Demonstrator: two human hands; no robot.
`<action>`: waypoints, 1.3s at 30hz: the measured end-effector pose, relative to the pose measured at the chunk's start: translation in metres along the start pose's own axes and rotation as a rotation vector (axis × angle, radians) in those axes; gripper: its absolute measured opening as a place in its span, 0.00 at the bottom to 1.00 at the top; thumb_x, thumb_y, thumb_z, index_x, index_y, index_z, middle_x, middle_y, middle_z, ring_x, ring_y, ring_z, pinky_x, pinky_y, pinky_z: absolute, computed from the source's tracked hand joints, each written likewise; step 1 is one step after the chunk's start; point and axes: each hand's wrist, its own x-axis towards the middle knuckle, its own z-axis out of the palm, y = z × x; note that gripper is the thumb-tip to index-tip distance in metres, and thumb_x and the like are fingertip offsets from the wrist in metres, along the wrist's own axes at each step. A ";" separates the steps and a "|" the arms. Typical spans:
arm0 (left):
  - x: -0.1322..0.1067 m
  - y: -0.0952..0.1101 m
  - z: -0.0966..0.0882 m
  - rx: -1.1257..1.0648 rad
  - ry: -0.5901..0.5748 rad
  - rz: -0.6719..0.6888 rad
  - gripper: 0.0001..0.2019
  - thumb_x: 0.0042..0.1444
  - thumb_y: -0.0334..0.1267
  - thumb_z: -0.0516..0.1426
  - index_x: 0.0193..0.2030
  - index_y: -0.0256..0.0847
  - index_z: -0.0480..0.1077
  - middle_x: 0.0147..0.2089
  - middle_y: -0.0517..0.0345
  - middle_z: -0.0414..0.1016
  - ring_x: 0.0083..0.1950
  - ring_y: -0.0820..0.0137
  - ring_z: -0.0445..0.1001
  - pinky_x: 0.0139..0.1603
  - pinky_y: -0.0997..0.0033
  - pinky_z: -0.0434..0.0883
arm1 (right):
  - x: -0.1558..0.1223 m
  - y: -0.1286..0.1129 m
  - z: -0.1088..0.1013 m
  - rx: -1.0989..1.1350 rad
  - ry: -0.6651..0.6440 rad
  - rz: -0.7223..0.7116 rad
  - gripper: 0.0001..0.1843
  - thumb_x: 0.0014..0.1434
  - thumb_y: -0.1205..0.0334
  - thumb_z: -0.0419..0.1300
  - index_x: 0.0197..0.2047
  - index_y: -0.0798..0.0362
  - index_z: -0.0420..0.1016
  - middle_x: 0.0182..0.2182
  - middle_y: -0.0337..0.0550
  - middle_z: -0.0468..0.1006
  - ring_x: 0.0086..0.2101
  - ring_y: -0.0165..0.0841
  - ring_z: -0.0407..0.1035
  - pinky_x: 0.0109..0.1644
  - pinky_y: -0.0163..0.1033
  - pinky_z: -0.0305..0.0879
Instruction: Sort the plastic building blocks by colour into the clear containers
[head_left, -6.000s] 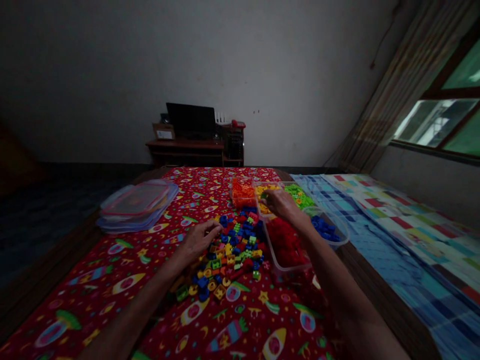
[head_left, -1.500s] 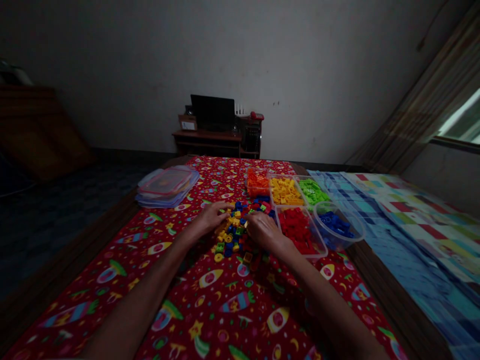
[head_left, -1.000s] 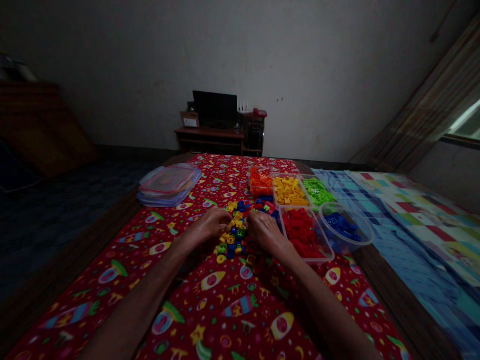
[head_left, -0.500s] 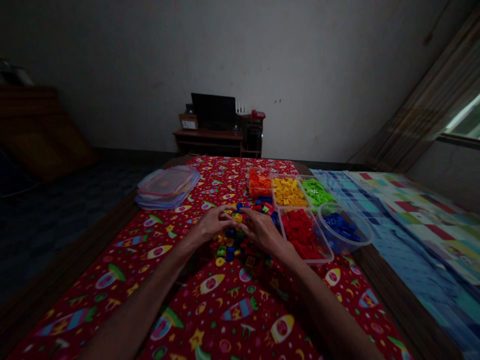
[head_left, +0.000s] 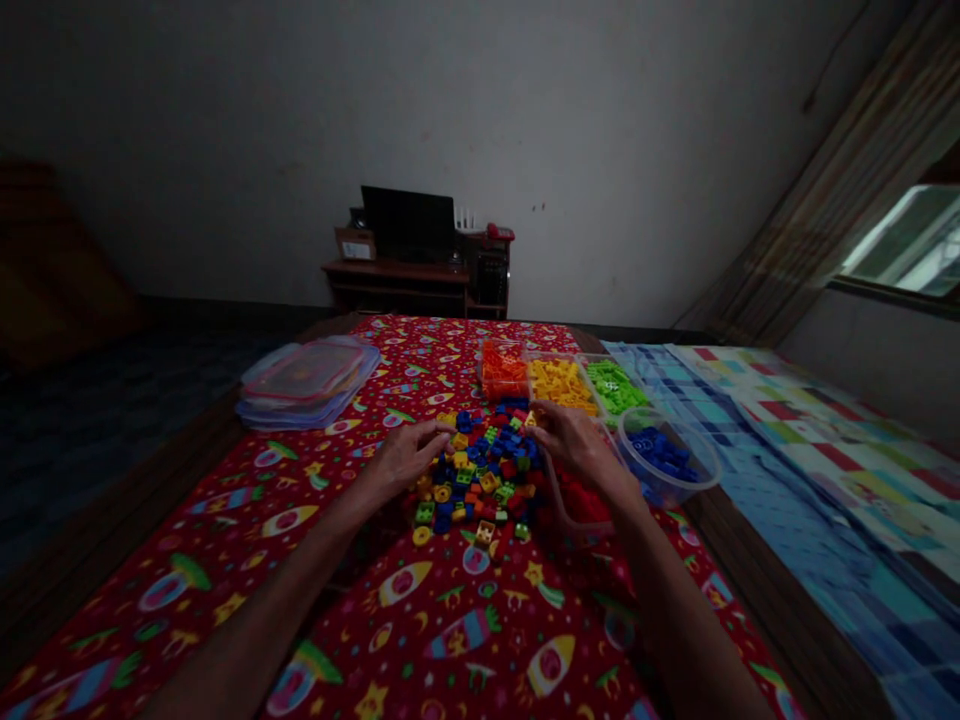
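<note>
A loose pile of mixed toy building bricks (head_left: 480, 475) lies on the red patterned cloth. My left hand (head_left: 405, 460) is at the pile's left edge, fingers stretched toward it and slightly apart, with nothing visible in them. Over the pile's right side, my right hand (head_left: 574, 445) pinches a small yellow toy brick (head_left: 531, 419) at its fingertips. That hand is in front of the yellow bricks' container (head_left: 559, 380) and partly covers the container of red bricks (head_left: 581, 505).
Orange bricks (head_left: 502, 370) and green bricks (head_left: 615, 388) fill two more clear containers at the back. A round tub (head_left: 709, 475) holds blue bricks on the right. Stacked plastic lids (head_left: 307, 385) lie at the left. Beyond the table's right edge is a bed (head_left: 795, 480).
My hands were close together over the pile and have moved apart. The right hand has gone right toward the containers with a yellow toy brick. The view has shifted slightly right.
</note>
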 end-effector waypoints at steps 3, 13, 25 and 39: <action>0.000 -0.003 -0.001 0.051 -0.003 0.001 0.20 0.55 0.48 0.49 0.43 0.40 0.76 0.34 0.59 0.81 0.34 0.65 0.76 0.36 0.72 0.69 | 0.000 0.026 -0.015 -0.109 -0.004 0.066 0.16 0.60 0.60 0.57 0.50 0.56 0.73 0.32 0.45 0.77 0.31 0.32 0.68 0.34 0.34 0.58; 0.004 -0.018 -0.002 0.169 0.015 0.050 0.19 0.57 0.48 0.48 0.41 0.42 0.76 0.37 0.57 0.81 0.37 0.64 0.77 0.37 0.71 0.70 | 0.045 0.077 -0.036 -0.322 0.041 0.112 0.16 0.55 0.65 0.61 0.48 0.58 0.74 0.32 0.48 0.78 0.32 0.34 0.70 0.37 0.36 0.61; 0.008 -0.082 0.006 0.331 0.006 0.140 0.19 0.54 0.39 0.52 0.51 0.40 0.73 0.51 0.48 0.75 0.52 0.60 0.72 0.54 0.63 0.67 | 0.017 0.004 0.007 -0.020 0.126 -0.041 0.13 0.62 0.64 0.52 0.45 0.54 0.76 0.34 0.47 0.79 0.32 0.32 0.71 0.38 0.35 0.63; 0.001 -0.058 0.006 0.345 -0.072 -0.007 0.20 0.49 0.36 0.56 0.50 0.42 0.72 0.44 0.52 0.78 0.47 0.62 0.74 0.48 0.67 0.69 | -0.003 -0.046 0.091 -0.105 -0.198 -0.266 0.10 0.58 0.74 0.52 0.41 0.54 0.70 0.35 0.44 0.73 0.37 0.33 0.64 0.39 0.35 0.57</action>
